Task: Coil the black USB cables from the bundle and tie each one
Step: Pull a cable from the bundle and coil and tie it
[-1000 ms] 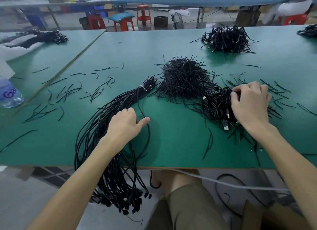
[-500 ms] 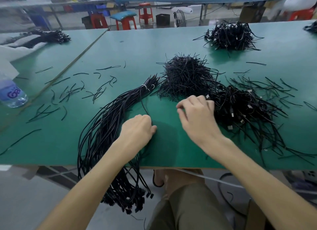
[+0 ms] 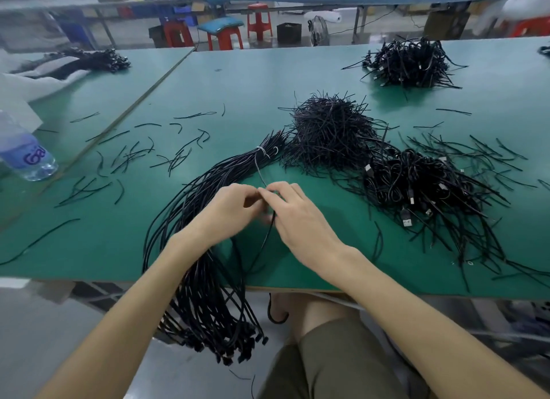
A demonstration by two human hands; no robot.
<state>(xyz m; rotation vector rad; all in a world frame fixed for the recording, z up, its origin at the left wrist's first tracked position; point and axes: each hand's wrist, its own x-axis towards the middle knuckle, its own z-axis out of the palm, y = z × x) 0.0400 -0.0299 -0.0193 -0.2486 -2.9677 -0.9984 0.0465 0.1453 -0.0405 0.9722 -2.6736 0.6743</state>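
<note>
A long bundle of black USB cables [image 3: 205, 190], bound with a white tie near its far end, lies on the green table [image 3: 297, 71] and hangs over the front edge. One single cable [image 3: 262, 250] runs out of the bundle between my hands. My left hand [image 3: 229, 211] and my right hand [image 3: 294, 217] meet over it, fingertips pinching the cable at the same spot. A heap of black twist ties [image 3: 330, 130] lies beyond my hands. A pile of coiled, tied cables [image 3: 422, 187] sits to the right.
Loose black ties [image 3: 134, 157] are scattered on the left of the table. A second pile of coiled cables [image 3: 410, 62] lies at the far right. A water bottle [image 3: 23, 151] stands at the left edge. Red stools [image 3: 223, 35] stand behind the table.
My right hand came from the pile of tied cables on the right across to the bundle. Both hands now meet and pinch one cable; my left hand lifted slightly off the bundle.
</note>
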